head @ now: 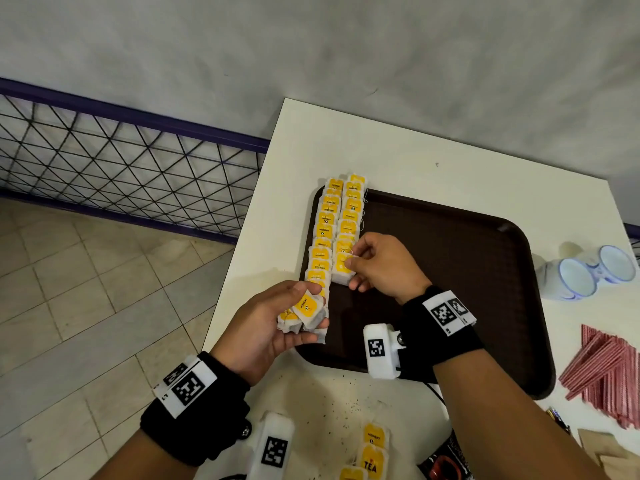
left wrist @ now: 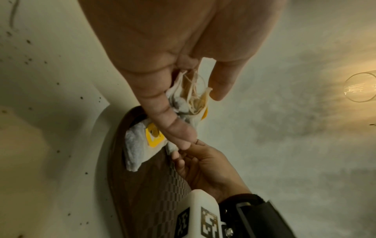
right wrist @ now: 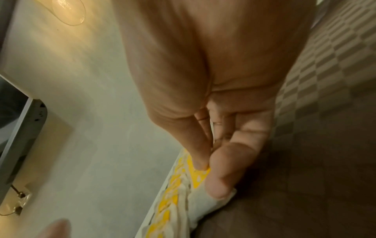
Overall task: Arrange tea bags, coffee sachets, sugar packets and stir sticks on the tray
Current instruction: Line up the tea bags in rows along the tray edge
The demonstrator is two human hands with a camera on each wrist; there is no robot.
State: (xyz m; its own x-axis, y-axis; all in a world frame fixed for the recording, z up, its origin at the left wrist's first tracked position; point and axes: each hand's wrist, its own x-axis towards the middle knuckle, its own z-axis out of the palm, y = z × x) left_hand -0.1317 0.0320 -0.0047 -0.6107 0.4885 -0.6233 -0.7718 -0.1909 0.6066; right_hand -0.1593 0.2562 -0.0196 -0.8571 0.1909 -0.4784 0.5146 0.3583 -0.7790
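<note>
Tags (head: 307, 304) reading "MOMENT", "TEA"

A white table (head: 433, 161) stands with its far edge against a mottled grey wall (head: 311, 46). Left of the table, beige and grey floor tiles (head: 86, 306) run up to a black wire-mesh fence (head: 121, 161) with a purple top rail. Dark specks dot the table's near edge.
</note>
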